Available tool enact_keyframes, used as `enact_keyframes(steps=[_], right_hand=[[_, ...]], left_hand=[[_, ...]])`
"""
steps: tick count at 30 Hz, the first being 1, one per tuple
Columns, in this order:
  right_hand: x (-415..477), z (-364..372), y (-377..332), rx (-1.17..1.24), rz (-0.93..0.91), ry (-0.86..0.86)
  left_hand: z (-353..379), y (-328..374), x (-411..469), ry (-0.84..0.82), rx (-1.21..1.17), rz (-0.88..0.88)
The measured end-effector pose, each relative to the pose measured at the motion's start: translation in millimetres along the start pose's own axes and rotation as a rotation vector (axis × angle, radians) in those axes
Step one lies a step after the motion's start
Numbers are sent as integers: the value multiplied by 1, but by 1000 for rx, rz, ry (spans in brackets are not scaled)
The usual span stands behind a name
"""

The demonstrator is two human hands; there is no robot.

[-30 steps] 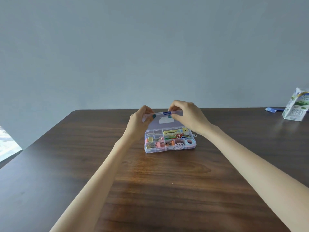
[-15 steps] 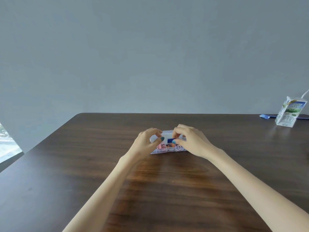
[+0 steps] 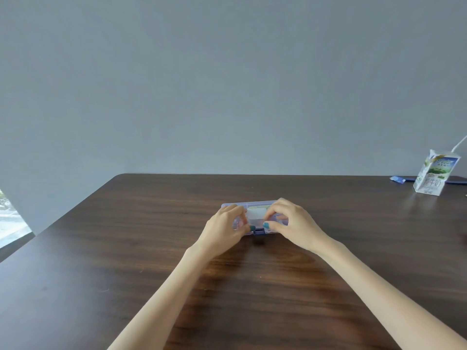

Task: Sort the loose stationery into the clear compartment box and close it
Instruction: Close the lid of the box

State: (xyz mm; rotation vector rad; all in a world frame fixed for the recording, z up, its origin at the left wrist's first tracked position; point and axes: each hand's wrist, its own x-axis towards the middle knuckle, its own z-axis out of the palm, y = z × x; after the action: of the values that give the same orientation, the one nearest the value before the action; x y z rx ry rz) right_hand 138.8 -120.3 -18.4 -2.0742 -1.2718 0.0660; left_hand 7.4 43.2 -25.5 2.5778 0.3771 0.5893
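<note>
Both your forearms reach forward over the bench and meet at the clear compartment box. The box lies flat near the middle of the bench with its lid down.

Your left grip comes in low from the left. Its fingers curl over the top of the box and its thumb sits against the front edge, so it pinches the box between them. Your right grip mirrors it from the other side, knuckles raised, and pinches the box the same way. The two teal-nailed thumbs flank the small blue latch at the middle of the front edge. I cannot tell whether that latch has snapped home.

The box is translucent plastic with a faint lilac tint, rectangular with rounded corners. A white label shows between your hands, and the contents are too blurred to make out.

The bench is dark brown wood with a long streaked grain, a soft sheen and a rounded far-left corner. At the far right stands a white-and-green paper milk carton with a gabled top and a white straw. A flat blue wrapper lies just beside it.
</note>
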Motion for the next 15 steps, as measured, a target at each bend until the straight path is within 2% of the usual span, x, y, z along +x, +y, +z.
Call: enact_keyframes(steps=[5, 11, 15], right_hand=[[-4, 2, 0, -142, -27, -1], [-6, 7, -5, -326, -108, 84], [-7, 8, -3, -370, -126, 111]], left_hand=[[1, 2, 0, -3, 46, 2], [4, 0, 0, 27, 129, 76], [7, 1, 4, 33, 176, 109]])
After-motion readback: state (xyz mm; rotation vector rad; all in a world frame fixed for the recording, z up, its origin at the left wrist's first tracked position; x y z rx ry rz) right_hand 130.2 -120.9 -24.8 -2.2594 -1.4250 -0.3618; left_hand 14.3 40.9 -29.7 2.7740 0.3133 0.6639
